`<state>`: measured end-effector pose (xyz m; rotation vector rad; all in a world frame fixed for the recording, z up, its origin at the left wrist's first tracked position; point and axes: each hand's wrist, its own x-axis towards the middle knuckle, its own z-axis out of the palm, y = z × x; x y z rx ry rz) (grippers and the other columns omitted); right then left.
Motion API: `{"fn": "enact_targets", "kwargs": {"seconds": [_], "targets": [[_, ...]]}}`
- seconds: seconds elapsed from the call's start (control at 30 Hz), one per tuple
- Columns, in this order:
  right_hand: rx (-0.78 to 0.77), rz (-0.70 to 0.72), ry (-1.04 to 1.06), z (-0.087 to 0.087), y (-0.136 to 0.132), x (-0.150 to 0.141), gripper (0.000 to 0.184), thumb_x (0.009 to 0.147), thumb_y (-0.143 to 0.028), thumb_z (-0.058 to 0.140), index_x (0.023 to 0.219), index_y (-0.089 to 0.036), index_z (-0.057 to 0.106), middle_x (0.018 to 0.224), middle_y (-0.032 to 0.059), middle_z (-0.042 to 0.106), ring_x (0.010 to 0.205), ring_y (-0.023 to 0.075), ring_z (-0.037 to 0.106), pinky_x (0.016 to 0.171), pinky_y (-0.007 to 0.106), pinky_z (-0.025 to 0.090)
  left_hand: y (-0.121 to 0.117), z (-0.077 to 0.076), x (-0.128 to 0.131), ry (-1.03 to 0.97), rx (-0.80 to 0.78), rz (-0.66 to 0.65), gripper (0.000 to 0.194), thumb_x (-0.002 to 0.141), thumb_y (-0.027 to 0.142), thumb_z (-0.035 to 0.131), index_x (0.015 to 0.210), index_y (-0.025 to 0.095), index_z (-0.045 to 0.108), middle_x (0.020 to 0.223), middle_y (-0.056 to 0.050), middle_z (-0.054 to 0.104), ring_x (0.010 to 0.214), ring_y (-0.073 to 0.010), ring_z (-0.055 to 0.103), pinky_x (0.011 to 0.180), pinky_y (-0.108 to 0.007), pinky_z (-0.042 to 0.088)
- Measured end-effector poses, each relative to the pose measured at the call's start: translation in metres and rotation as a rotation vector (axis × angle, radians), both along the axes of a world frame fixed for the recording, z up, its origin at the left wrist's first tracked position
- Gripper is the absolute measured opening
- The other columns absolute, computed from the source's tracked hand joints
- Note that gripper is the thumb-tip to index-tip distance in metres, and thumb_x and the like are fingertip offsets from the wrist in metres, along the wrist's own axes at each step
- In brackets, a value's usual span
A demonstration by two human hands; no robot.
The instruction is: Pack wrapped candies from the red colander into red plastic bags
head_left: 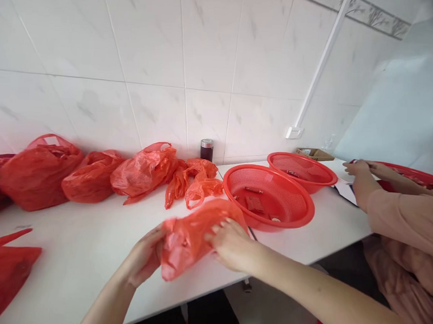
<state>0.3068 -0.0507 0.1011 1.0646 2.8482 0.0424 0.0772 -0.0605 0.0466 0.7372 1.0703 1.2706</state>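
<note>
the left hand [145, 255] and the right hand [231, 243] work one red bag [187, 246]

the red bag is over the front part of the worktop [97, 242], lying slanted between the two hands; whether its underside rests there i cannot tell. the left hand is clasped on its left end. the right hand lies bent against the upper right side, too blurred to tell whether it pinches the film.

the plastic looks thin and creased, so it should cling and fold on itself. better, i'd judge, to keep the left hand steady and firm without digging in nails, and to let the right hand work gently along the film, since a sharp tug might tear it.

the tightest spot is to the right: the bag's far end overlaps the front basket [291, 196] in view, contact unclear, with a few small packets [255, 204] inside. behind the bag lie crumpled bags [203, 171], their loops loose enough to snag a finger. fuller bags [39, 175] line the wall to the left, and a dark flask [206, 151] stands by the wall. a rear basket [312, 186] and a co-worker's sleeve [400, 212] are further right, well apart from the bag.
</note>
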Motion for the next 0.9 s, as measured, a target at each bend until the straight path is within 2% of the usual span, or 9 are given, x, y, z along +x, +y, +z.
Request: {"fn": "enact_targets", "kwargs": {"seconds": [0.1,0.23,0.3,0.37,0.47,0.6,0.73,0.83,0.9], "targets": [[-0.178,-0.085,-0.290,-0.001,0.007,0.009,0.041,0.077,-0.043,0.072,0.099,-0.009,0.073,0.083,0.0181,0.073,0.087,0.0347,0.069,0.082,0.046,0.049,0.005,0.006,-0.030,0.090,-0.034,0.264,0.009,0.077,0.022,0.061,0.086,0.020,0.058,0.083,-0.002,0.063,0.072,-0.0162,0.062,0.074,-0.033,0.051],[-0.263,-0.072,-0.238,0.007,0.004,0.007,0.050,0.078,-0.051,0.068,0.107,-0.011,0.071,0.092,0.0180,0.073,0.091,0.0351,0.068,0.075,0.041,0.052,-0.023,0.046,-0.030,0.375,0.165,0.593,0.017,0.083,0.035,0.059,0.100,0.030,0.058,0.115,0.001,0.059,0.115,-0.0190,0.053,0.107,-0.040,0.032],[-0.293,-0.078,-0.218,0.009,0.003,-0.005,0.057,0.078,-0.057,0.063,0.112,-0.012,0.068,0.099,0.0180,0.072,0.093,0.0362,0.067,0.075,0.044,0.052,-0.045,0.062,0.002,0.859,0.531,0.589,0.025,0.085,0.041,0.056,0.107,0.030,0.058,0.125,-0.004,0.055,0.127,-0.0245,0.045,0.111,-0.045,0.027],[-0.333,-0.060,-0.249,0.007,0.001,-0.020,0.059,0.079,-0.061,0.060,0.113,-0.014,0.068,0.104,0.0173,0.070,0.097,0.0375,0.066,0.077,0.047,0.053,-0.058,0.060,0.039,1.248,0.704,0.392,0.029,0.082,0.042,0.062,0.108,0.030,0.062,0.142,-0.007,0.041,0.133,-0.0314,0.038,0.109,-0.052,0.029],[-0.351,-0.006,-0.259,0.004,-0.005,-0.036,0.063,0.076,-0.060,0.062,0.122,-0.017,0.064,0.111,0.0187,0.068,0.102,0.0390,0.064,0.079,0.049,0.053,-0.053,0.029,0.066,1.446,0.489,0.262,0.038,0.082,0.040,0.061,0.118,0.028,0.061,0.154,-0.012,0.025,0.139,-0.0443,0.024,0.102,-0.066,0.029],[-0.379,-0.002,-0.164,0.006,-0.010,-0.033,0.078,0.074,-0.068,0.059,0.137,-0.024,0.051,0.127,0.0217,0.059,0.108,0.0417,0.061,0.081,0.052,0.051,-0.033,-0.014,0.031,1.119,0.310,0.213,0.050,0.073,0.010,0.049,0.122,0.018,0.056,0.137,-0.018,0.044,0.127,-0.0354,0.044,0.103,-0.055,0.037],[-0.304,-0.137,-0.050,0.009,0.006,-0.023,0.058,0.094,-0.058,0.032,0.136,-0.024,0.053,0.119,0.0185,0.064,0.110,0.0372,0.061,0.086,0.051,0.049,-0.045,-0.017,-0.013,0.895,0.235,0.145,0.054,0.065,0.005,0.045,0.115,0.020,0.060,0.112,-0.011,0.062,0.108,-0.0269,0.060,0.095,-0.045,0.046],[-0.229,-0.235,0.002,0.004,0.028,-0.022,0.052,0.098,-0.046,0.028,0.140,-0.023,0.046,0.117,0.0169,0.066,0.109,0.0336,0.062,0.088,0.049,0.048,-0.066,-0.011,-0.028,0.260,0.086,0.056,0.041,0.066,0.009,0.058,0.104,0.021,0.066,0.091,-0.004,0.067,0.084,-0.0199,0.064,0.077,-0.034,0.054],[-0.218,-0.301,0.009,0.000,0.041,-0.022,0.046,0.096,-0.042,0.037,0.133,-0.021,0.054,0.116,0.0160,0.067,0.107,0.0325,0.063,0.088,0.046,0.048,-0.075,-0.011,-0.036,-0.191,0.012,0.086,0.038,0.060,0.007,0.067,0.095,0.020,0.069,0.074,0.002,0.061,0.064,-0.0109,0.058,0.066,-0.024,0.053]]}}
